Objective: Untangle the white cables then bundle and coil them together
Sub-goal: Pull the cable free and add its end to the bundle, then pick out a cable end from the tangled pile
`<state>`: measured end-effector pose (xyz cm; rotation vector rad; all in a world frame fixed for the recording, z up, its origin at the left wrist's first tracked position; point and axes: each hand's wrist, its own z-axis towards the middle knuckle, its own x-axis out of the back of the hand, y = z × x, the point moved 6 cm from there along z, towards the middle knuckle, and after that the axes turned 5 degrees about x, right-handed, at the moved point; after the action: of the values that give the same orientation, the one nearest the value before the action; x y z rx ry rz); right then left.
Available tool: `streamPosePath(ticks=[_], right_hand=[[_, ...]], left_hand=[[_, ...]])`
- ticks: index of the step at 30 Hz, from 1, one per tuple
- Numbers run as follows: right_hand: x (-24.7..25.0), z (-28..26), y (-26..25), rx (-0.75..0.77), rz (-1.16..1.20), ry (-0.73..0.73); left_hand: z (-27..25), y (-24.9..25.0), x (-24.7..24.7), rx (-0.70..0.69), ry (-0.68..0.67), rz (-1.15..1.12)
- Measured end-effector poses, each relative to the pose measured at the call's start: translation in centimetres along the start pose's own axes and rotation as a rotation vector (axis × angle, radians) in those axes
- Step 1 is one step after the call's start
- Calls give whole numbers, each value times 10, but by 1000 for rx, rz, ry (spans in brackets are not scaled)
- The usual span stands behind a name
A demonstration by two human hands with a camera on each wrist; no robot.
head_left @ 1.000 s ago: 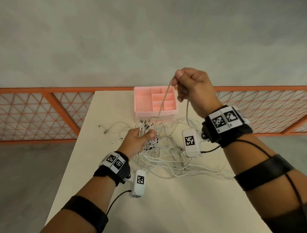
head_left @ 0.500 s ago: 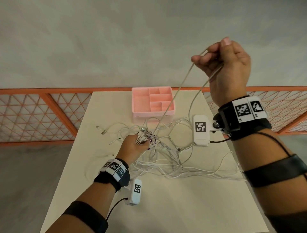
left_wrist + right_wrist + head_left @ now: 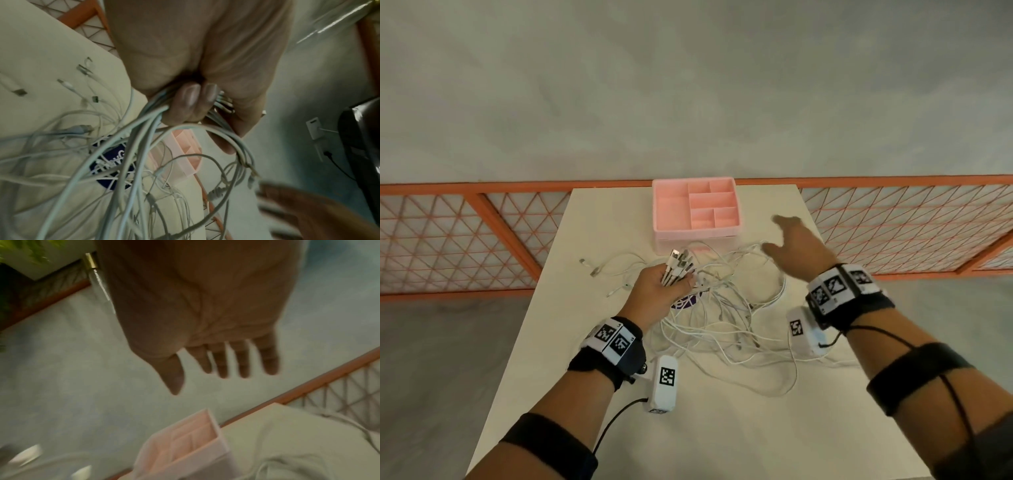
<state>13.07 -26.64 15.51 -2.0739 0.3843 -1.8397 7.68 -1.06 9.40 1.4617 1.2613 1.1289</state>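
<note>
A tangle of white cables (image 3: 726, 318) sprawls over the middle of the cream table (image 3: 722, 428). My left hand (image 3: 657, 291) grips a bunch of their plug ends (image 3: 679, 265), which fan out above my fist; the wrist view shows my fingers (image 3: 193, 100) curled round the cable bundle (image 3: 144, 123). My right hand (image 3: 794, 246) hovers over the right side of the tangle, fingers spread and straight (image 3: 224, 363), holding nothing.
A pink compartment tray (image 3: 697, 233) stands at the table's far edge, just beyond the cables. Loose plug ends (image 3: 594, 270) lie at the left of the pile. An orange lattice railing (image 3: 465, 236) runs behind the table. A purple sticker (image 3: 685, 303) shows under the cables.
My right hand was raised high pinching one cable strand; it has let go and dropped down over the tangle, open. The left hand keeps its grip on the plug ends.
</note>
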Motion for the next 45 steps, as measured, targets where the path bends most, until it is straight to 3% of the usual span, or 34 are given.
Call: streamPosePath(ticks=[2, 5, 10, 17, 20, 23, 27, 36, 40, 45], right_hand=[[-18, -12, -44, 290, 127, -92], [-42, -22, -82, 408, 186, -317], [-52, -12, -79, 356, 126, -338], [-14, 9, -57, 86, 746, 64], [2, 12, -51, 6, 961, 161], [6, 15, -44, -19, 1072, 197], [1, 15, -40, 24, 995, 145], [-50, -2, -33, 67, 617, -216], [-64, -10, -48, 48, 822, -304], [-63, -11, -64, 37, 1074, -255]], left_hand=[[3, 1, -5, -19, -28, 54], [3, 3, -11, -39, -68, 132], [1, 0, -1, -29, 1, 35], [-2, -15, 6, 3, -45, 101], [-1, -25, 8, 22, -38, 199], [0, -27, 11, 44, 0, 145], [3, -21, 7, 41, -13, 114], [12, -1, 7, -49, 126, 43], [16, 4, -8, -57, 127, 44], [15, 3, -26, -80, 134, 25]])
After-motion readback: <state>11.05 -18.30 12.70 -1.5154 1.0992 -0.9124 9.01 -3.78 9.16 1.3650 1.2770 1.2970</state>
